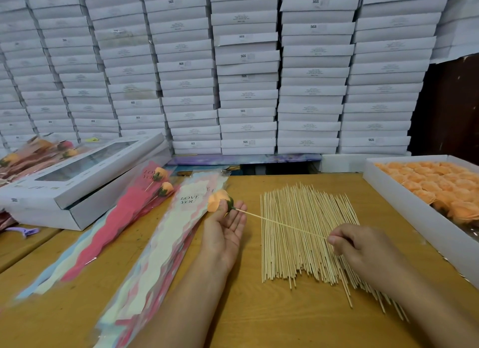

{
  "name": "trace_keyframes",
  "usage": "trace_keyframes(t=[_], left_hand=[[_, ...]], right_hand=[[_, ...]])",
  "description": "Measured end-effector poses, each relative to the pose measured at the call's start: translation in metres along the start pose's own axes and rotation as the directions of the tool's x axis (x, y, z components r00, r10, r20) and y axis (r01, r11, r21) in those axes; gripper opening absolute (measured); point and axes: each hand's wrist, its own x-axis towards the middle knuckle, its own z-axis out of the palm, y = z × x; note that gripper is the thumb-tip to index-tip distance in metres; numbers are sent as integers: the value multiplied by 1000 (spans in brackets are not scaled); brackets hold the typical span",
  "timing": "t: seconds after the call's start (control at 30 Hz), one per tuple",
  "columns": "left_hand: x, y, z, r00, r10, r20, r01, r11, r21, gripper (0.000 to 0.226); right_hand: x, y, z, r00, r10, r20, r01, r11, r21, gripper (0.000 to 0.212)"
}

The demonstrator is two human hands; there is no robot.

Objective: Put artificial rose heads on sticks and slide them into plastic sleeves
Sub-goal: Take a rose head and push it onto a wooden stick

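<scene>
Rose head [219,199], orange with a green base, already seated on the tip of one stick [280,224], just left of the pile of sticks [305,233] spread on the counter [246,308]. Cradled in the left hand [224,233], palm up, fingers loosely curved behind the bloom, the thumb hidden behind it. Pinched at the stick's other end by the right hand [363,246], fingers [334,240] curled tight on it over the pile.

Likely featherweight; petals look soft and crushable, so best held by the firmer green base, never squeezed at the bloom. Stick thin, stiff, probably brittle under bending, best guided close to the head when fed into a sleeve. Sleeves [166,233] left of the pile, glossy film, probably slippery and clingy.

"LOVE YOU" printed on the sleeves. "SGS" legible on several of the stacked white boxes [246,88] beyond the pile; smaller print there too blurred to read. Tray of rose heads [404,192] right of the pile.
</scene>
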Motion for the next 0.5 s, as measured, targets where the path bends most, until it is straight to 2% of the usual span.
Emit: trace_keyframes(t=[0.23,0.4,0.5], left_hand=[[0,0,0,1000,-5,3,5,1000,8,13],[-2,0,2,1000,-5,12,5,1000,-18,15],[-4,0,5,1000,-5,18,5,1000,-23,16]], right_hand=[[-1,0,1,999,3,35,-2,1000,-12,27],[0,-4,-2,1000,-9,-22,10,999,50,34],[1,-8,-6,994,19,105,-32,991,126,32]])
